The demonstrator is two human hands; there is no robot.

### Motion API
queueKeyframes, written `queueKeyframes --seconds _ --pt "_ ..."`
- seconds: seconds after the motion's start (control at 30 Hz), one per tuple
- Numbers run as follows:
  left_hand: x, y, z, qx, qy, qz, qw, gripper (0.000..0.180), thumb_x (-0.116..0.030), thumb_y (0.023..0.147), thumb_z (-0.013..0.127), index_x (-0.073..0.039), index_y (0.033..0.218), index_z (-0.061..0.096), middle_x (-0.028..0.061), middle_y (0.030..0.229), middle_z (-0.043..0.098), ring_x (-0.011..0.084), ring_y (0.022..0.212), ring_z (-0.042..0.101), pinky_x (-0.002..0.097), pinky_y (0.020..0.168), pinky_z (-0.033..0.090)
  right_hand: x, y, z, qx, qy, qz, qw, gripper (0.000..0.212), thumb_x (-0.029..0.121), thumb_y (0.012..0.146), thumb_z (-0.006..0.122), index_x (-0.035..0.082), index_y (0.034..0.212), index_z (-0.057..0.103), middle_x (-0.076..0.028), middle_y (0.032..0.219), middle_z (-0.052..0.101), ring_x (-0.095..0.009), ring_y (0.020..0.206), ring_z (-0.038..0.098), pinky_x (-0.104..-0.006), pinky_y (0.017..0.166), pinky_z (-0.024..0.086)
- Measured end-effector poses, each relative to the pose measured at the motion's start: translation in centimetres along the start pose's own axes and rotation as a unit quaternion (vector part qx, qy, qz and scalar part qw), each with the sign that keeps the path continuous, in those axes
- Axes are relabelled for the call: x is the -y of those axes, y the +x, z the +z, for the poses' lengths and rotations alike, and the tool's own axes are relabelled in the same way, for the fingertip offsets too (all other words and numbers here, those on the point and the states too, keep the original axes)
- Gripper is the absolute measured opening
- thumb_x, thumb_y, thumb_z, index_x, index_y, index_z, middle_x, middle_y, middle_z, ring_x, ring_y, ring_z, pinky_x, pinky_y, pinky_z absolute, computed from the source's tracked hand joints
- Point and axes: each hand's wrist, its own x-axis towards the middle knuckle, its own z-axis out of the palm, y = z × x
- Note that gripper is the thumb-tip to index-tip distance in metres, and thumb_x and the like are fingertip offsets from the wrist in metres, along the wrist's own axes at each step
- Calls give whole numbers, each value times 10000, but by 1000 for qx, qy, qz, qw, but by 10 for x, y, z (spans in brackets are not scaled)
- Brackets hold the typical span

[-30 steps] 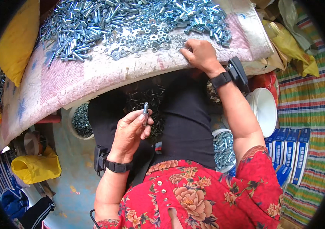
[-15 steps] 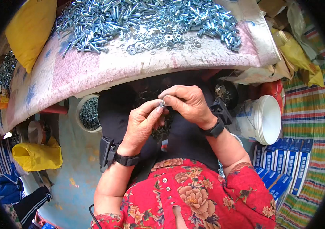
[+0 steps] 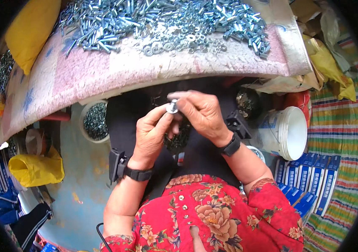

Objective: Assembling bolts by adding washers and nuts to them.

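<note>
Over my lap, a small silver bolt with a flat round washer [image 3: 172, 107] sits between my two hands. The thumb and fingertips of my left hand [image 3: 150, 132] pinch it at the washer. My right hand [image 3: 203, 112] closes its thumb and forefinger on the bolt's other side; its fingertips are a little blurred. Ahead of my hands, a heap of bolts and metal sleeves [image 3: 103, 31] covers the far part of the cloth-covered table [image 3: 137, 75]. Loose washers and nuts [image 3: 162, 45] lie along the heap's near edge.
A bucket of small dark metal parts [image 3: 96, 122] stands left of my legs. At right are a tipped white bucket [image 3: 294, 133], blue-and-white boxes [image 3: 309, 172] and a striped sheet [image 3: 334, 138]. A yellow bag [image 3: 36, 168] lies on the floor at left.
Both hands have shifted slightly left. The bolt and washer have turned into plain sight between the fingertips, and the right fingers have moved over the bolt.
</note>
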Motion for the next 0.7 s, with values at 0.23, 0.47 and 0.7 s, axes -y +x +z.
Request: queueKeyframes --seconds 0.23,0.47,0.7 --pt "-2 5 -6 15 -83 -34 996 219 -149 883 532 -7 1041 587 65 838 623 79 623 551 181 501 409 -64 101 -85 -85 -422 -104 896 187 114 746 618 29 912 631 -145 814 593 -267 685 585 -339 620 464" --pt "2 3 -13 -1 -72 -51 996 231 -174 884 526 -12 1041 578 60 819 616 76 587 534 173 472 383 -70 116 -91 33 -555 -37 830 231 137 733 588 34 936 551 -166 859 561 -344 795 567 -430 706 462" --pt "-10 2 -4 -1 -30 -64 998 219 -179 884 525 -18 1017 591 47 801 619 65 579 529 167 464 372 -44 99 -89 -22 -250 -51 967 425 4 731 573 22 1134 438 -98 799 563 -195 695 583 -289 635 484"
